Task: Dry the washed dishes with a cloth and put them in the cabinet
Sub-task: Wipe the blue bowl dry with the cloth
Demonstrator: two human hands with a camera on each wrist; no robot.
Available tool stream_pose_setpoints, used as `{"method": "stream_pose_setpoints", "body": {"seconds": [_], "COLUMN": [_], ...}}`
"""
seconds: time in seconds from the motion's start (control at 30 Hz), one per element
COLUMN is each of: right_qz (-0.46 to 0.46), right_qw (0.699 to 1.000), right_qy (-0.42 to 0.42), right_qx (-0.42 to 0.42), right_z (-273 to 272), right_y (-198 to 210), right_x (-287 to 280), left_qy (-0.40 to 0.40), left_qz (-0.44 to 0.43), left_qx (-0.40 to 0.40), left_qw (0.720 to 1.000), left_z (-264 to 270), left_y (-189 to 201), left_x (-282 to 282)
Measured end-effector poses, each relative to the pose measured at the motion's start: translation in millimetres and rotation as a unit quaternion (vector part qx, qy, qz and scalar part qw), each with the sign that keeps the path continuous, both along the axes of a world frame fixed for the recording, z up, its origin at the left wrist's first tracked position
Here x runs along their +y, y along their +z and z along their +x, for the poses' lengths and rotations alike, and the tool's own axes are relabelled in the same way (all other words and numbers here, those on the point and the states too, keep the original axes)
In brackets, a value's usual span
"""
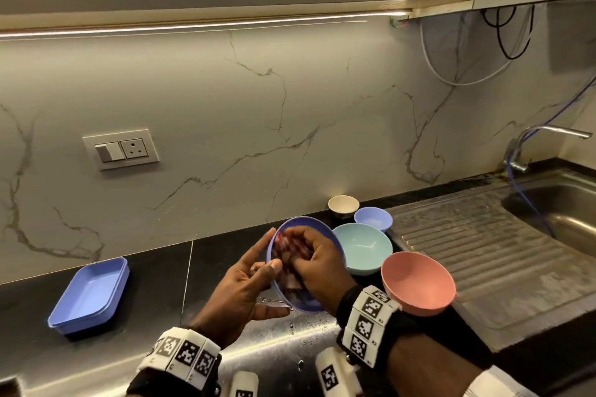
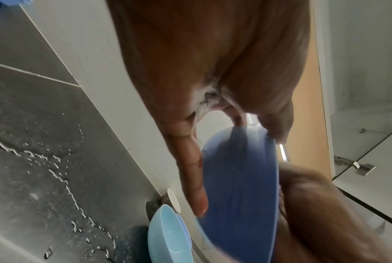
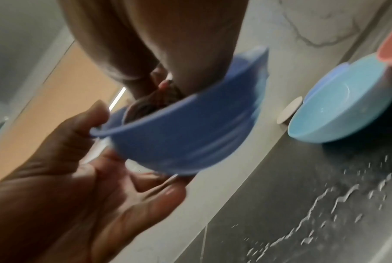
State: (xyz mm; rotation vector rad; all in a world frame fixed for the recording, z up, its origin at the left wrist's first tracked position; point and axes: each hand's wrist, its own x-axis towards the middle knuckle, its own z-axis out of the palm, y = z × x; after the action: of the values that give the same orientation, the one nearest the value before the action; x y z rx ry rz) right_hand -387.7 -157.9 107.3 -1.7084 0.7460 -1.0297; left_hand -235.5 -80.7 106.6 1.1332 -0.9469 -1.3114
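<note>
I hold a blue bowl [image 1: 304,223] tilted on its side above the wet counter. My left hand [image 1: 259,269] grips it, thumb on the rim and fingers [image 2: 190,170] spread along its outside. My right hand [image 1: 311,256] is inside the bowl, clutching a dark reddish patterned cloth [image 1: 285,244] against the inner wall. The right wrist view shows the cloth [image 3: 168,95] bunched under my fingers inside the bowl [image 3: 179,135]. The bowl is motion-blurred there.
On the black counter [image 1: 154,271] stand a light-blue bowl [image 1: 362,250], a small periwinkle bowl [image 1: 374,218], a cream cup [image 1: 343,205] and a pink bowl [image 1: 417,284]. A blue rectangular tray [image 1: 90,295] lies left. The steel drainboard [image 1: 483,245], sink and tap [image 1: 548,134] are right. Water is pooled below my hands.
</note>
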Motion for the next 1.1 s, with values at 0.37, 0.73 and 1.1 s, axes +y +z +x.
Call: {"method": "stream_pose_setpoints", "body": {"seconds": [0.37,0.73,1.1], "right_qz": [-0.095,0.29,0.294], "right_qw": [0.99,0.929,0.914], "right_qy": [0.003,0.04,0.125], "right_qx": [0.104,-0.228,-0.252], "right_z": [-1.7,-20.1,-11.4], "right_y": [-9.8,-8.3,-0.3], "right_x": [5.8,-3.5,1.9], "left_qy": [-0.009,0.062,0.111], "left_qz": [-0.015,-0.067,-0.115], "left_qx": [0.01,-0.213,-0.242], "left_qw": [1.0,0.973,0.957], "left_z": [0.7,15.9,14.2], "left_y": [-2.7,-13.5,-20.6], "left_x": [4.3,2.1,2.2]}}
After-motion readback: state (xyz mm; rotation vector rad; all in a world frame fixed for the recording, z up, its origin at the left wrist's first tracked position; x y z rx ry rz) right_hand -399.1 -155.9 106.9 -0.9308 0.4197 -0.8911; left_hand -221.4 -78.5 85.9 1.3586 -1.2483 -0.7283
